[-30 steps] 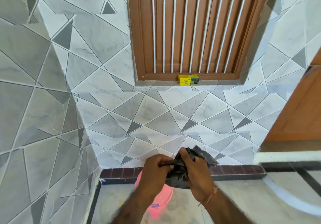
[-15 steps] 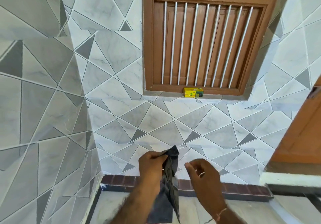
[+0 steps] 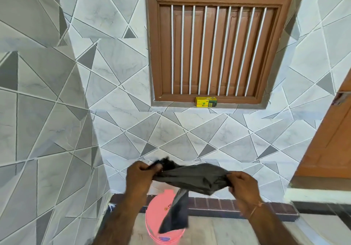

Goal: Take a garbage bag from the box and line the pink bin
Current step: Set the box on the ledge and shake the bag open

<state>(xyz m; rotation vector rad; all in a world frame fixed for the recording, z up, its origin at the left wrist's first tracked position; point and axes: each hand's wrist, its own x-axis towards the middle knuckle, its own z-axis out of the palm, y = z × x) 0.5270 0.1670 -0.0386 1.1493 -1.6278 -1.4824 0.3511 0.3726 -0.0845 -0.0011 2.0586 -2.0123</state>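
1. Between the two hands, a black garbage bag (image 3: 191, 176) is stretched roughly level, bunched and creased along its length.
2. At one end, the left hand (image 3: 140, 176) has its fingers curled shut around a gathered clump of the bag, with a small tuft of black plastic sticking out above the fist.
3. At the other end, the right hand (image 3: 243, 185) pinches the bag's edge between thumb and fingertips, the fingers pressed together on the plastic; a thin bracelet (image 3: 254, 209) sits on that wrist.
4. From the stretched span, nearer the left hand than the right, a long flap of the bag hangs straight down.
5. Below both hands, the pink bin (image 3: 157, 218) stands on the floor close to the dark brick skirting (image 3: 218, 204); the hanging flap passes in front of the bin's right part, and whether it touches the bin cannot be told.
6. Well above and beyond the hands, a small yellow box (image 3: 206, 102) rests on the sill of a brown barred window (image 3: 218, 41), well apart from the bag.
7. To the right of the right hand, a brown door (image 3: 330, 142) edges the view; grey tiled wall (image 3: 117, 92) fills the rest behind the hands.
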